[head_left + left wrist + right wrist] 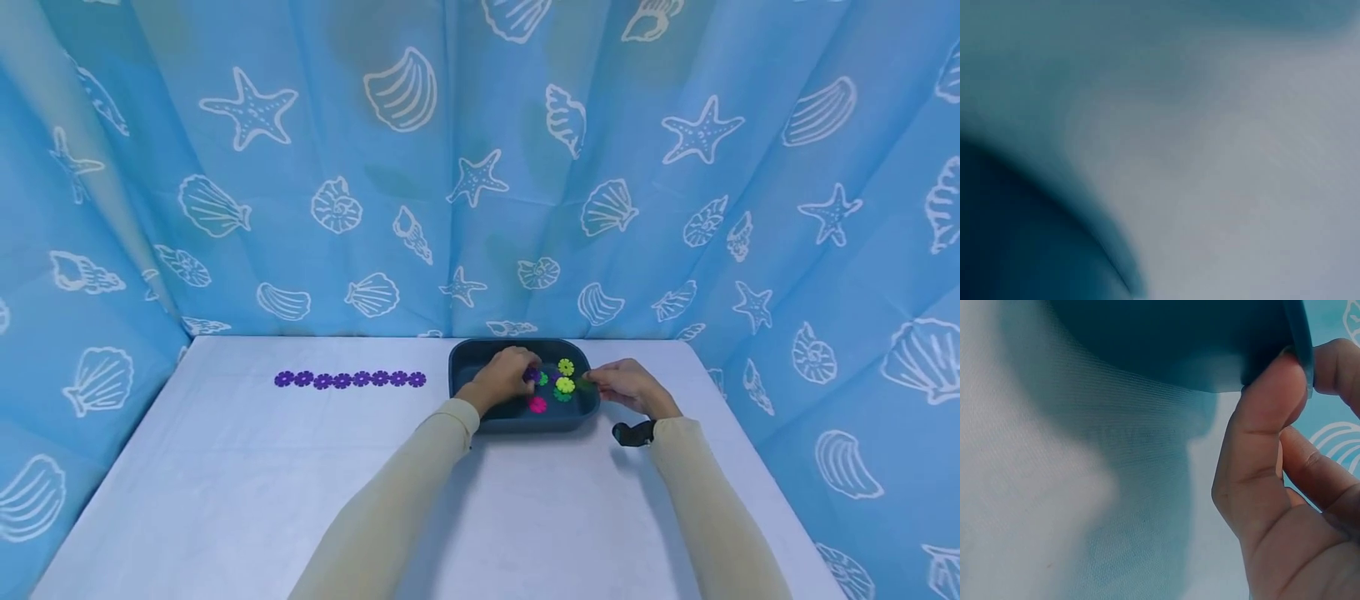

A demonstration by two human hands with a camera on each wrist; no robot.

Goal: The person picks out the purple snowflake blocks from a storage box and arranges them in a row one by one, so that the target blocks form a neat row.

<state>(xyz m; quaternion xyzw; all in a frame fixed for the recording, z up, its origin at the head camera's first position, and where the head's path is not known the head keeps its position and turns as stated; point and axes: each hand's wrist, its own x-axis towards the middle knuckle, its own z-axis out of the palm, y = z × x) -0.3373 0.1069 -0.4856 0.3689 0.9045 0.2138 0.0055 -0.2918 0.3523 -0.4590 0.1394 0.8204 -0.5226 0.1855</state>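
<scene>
A dark blue tray (536,423) sits near the back of the table with several flower-shaped plastic discs inside, among them a yellow disc (565,385) and a pink disc (537,405). My left hand (501,377) reaches over the tray's left part, its curled fingers pinching a purple disc (532,374). With my right hand (630,385) I grip the tray's right rim, thumb outside and fingers over the edge, as the right wrist view shows. Only the tray's dark side (1016,231) and blurred white cloth appear in the left wrist view.
Several purple flower-shaped discs (342,381) lie in a row on the white table (225,467), left of the tray. A blue curtain (450,167) with shell prints hangs directly behind the table and along its sides.
</scene>
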